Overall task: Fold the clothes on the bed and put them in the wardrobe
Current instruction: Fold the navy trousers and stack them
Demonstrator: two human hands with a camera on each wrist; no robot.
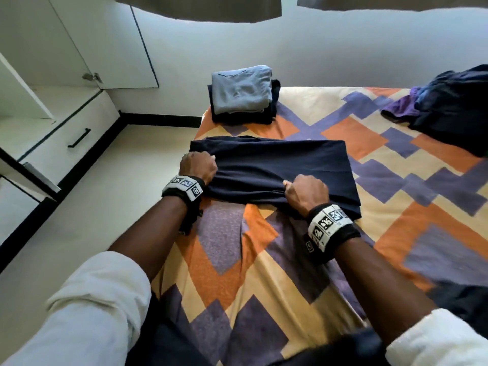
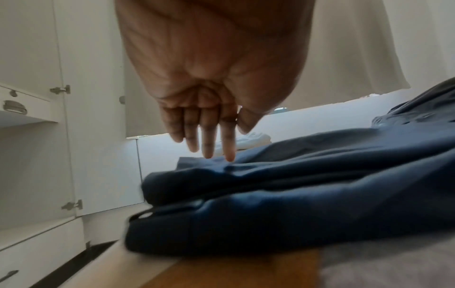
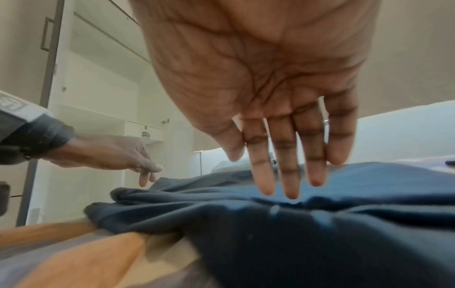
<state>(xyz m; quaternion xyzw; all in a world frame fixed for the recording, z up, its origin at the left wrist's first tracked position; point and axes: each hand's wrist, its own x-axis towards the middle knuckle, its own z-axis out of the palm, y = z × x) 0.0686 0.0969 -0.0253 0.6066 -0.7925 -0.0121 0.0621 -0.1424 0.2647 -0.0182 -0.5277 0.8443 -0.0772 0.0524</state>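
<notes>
While both white sleeves fill the near corners of the head view, the forearms reach forward over the patterned bedsheet to a navy garment lying flat near the bed's left edge. On its near left corner sits the left hand, and the left wrist view shows those fingers straight and close together, tips down on the cloth. To the right, the right hand sits on the garment's bunched near edge; from the head view it looks curled, but the right wrist view shows its fingers straight and slightly spread, tips pressing the fabric, so neither grip pinches anything. At its left end the garment reaches the mattress edge, beside a strip of pale floor. Bare sheet lies open to the right of the garment and between it and a folded stack at the far left corner of the bed, a grey-blue piece on top of darker ones. Well apart, at the far right, a loose heap of dark and purple clothes lies unfolded. Left of the floor strip stands the white wardrobe, its door open, with a drawer below.
</notes>
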